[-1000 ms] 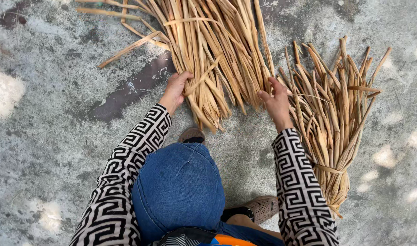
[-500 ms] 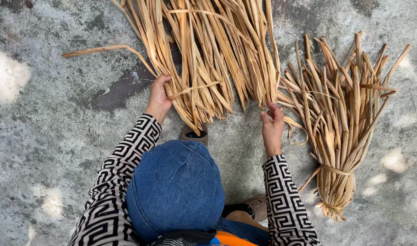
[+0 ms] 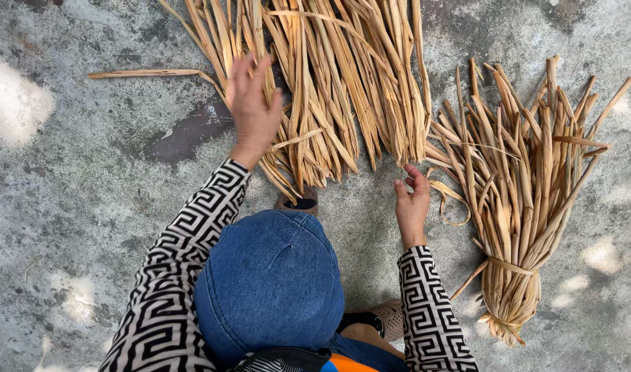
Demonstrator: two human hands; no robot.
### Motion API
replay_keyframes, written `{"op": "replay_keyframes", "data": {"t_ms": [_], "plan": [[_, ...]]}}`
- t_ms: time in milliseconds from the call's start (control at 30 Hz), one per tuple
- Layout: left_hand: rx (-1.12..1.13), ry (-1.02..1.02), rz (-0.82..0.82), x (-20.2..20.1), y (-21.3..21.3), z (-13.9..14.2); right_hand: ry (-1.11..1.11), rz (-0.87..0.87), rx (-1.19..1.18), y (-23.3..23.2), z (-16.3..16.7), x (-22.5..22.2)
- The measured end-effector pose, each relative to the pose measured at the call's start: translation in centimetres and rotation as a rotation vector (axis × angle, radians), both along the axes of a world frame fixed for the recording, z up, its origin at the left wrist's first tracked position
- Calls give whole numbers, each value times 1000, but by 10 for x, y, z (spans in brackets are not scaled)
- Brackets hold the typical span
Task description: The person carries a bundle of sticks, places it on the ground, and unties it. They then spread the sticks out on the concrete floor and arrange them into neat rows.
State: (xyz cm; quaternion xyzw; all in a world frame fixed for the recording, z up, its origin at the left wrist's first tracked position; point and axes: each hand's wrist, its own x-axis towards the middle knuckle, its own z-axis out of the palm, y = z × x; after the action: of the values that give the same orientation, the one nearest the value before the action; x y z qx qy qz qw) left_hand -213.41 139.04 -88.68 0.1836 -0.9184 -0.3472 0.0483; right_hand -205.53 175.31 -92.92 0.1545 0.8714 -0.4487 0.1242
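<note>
Since the earlier frame the left hand point(image 3: 252, 110) has lifted off the near ends of the strips and gone further out onto the loose pile of dried leaf strips point(image 3: 329, 83), while the right hand point(image 3: 412, 203) has drawn back toward the body and off the pile's edge.

Nearest of all is the blue denim cap point(image 3: 270, 286), flanked by the black-and-white patterned sleeves point(image 3: 184, 275). Just behind the right wrist a shoe point(image 3: 384, 318) shows on the concrete floor point(image 3: 74, 227), and another shoe tip point(image 3: 298, 202) peeks out below the pile.

The right hand is released, its fingers loosely curled and holding nothing; it hovers just short of the strips' near tips. A curled loose strip point(image 3: 446, 200) lies right beside it, on its outer side. Further out on that same side, well apart, lies the tied bundle of strips point(image 3: 522, 207), bound near its base.

The left hand is open, fingers spread and blurred, over the pile's left part; I cannot tell whether it touches. Beyond its outer side one single strip point(image 3: 146, 73) lies apart.
</note>
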Motion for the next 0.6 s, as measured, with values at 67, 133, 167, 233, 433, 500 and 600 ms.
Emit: {"op": "replay_keyframes", "data": {"t_ms": [67,133,167,233,433,500,600], "plan": [[-251,8,-349,-19,17,-2,-41,-11,2,-5,2,-1],[-288,-88,-572,-39,32,-10,-47,0,15,-10,4,-3],[-317,-159,-646,-48,35,-15,-51,5,23,-11,5,-4],[-342,-274,-691,-54,35,-25,-40,1,13,-10,8,-6],[-294,-345,-443,-11,3,-32,-93,-11,19,-2,13,-6],[-321,-406,-369,7,-1,-26,-90,-16,16,-1,12,-6],[-281,-293,-383,11,-6,-15,-89,-17,31,-1,12,-9]]}}
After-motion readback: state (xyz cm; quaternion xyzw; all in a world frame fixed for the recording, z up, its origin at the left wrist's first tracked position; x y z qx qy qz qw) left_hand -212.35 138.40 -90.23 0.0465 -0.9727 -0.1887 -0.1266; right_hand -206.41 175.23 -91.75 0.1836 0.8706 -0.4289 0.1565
